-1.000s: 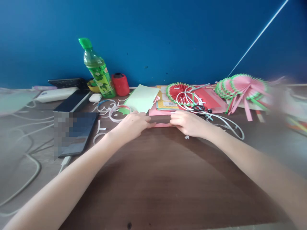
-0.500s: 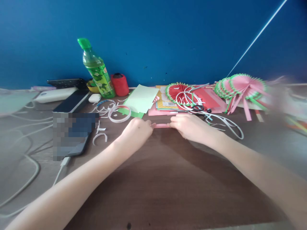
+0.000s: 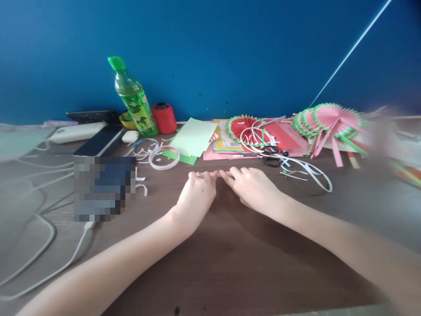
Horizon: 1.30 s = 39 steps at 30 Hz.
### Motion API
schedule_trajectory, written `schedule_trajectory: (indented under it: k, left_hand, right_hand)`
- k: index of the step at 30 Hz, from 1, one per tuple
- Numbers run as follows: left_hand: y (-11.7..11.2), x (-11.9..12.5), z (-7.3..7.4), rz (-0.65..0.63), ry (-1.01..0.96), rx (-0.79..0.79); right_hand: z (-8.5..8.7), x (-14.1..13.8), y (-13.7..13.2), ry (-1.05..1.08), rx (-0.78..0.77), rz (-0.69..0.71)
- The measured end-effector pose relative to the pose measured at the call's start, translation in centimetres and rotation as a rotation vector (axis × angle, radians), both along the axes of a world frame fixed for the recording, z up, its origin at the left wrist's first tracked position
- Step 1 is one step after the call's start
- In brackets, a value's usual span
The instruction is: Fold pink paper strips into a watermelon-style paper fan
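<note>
A narrow pink folded paper strip [image 3: 229,174] lies low over the dark tabletop, mostly covered by my fingers. My left hand [image 3: 199,193] is closed on its left part, thumb and fingers pinched together. From the other side my right hand [image 3: 255,184] grips the same strip, its fingertips nearly touching those of the left. Just beyond the hands are light green paper sheets [image 3: 194,134] and a stack of pink and red paper [image 3: 286,136]. Black-handled scissors [image 3: 271,161] rest by the stack, near my right hand.
Left of my hands lie a tape roll [image 3: 164,166], paper scraps and a phone [image 3: 112,184] on a cable. A green bottle [image 3: 136,105] and a red spool [image 3: 165,119] stand by the blue wall. Pleated paper fans [image 3: 338,118] and a white cable [image 3: 317,175] sit right.
Both hands have drawn closer together along the pink strip, leaving less of it visible between them. The left hand has turned and shifted slightly nearer to me.
</note>
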<state>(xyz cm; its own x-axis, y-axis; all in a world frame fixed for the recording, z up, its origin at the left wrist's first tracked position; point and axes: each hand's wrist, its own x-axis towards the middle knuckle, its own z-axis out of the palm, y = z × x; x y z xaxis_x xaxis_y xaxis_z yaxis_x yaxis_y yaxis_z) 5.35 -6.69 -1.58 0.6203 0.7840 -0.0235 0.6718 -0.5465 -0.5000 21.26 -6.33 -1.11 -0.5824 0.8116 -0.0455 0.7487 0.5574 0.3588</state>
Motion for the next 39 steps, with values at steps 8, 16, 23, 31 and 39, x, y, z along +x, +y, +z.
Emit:
schedule_trajectory:
  k: [8, 16, 23, 31, 39]
  left_hand:
    - [-0.8, 0.3, -0.3, 0.045, 0.064, 0.090]
    - [-0.4, 0.9, 0.0, 0.171, -0.052, -0.001]
    - [1.5, -0.3, 0.9, 0.236, -0.279, -0.113]
    - [2.3, -1.3, 1.3, 0.184, -0.260, -0.116]
    - [5.5, -3.4, -0.4, 0.068, -0.504, -0.084]
  right_hand:
    - [-0.2, -0.3, -0.4, 0.015, 0.021, -0.015]
    - [0.4, 0.1, 0.3, 0.173, -0.057, -0.156]
    - [-0.4, 0.2, 1.4, 0.331, 0.073, -0.228]
    - [-2.7, 0.9, 2.5, 0.514, 0.318, -0.079]
    - [-4.1, 2.0, 4.1, 0.871, 0.255, -0.024]
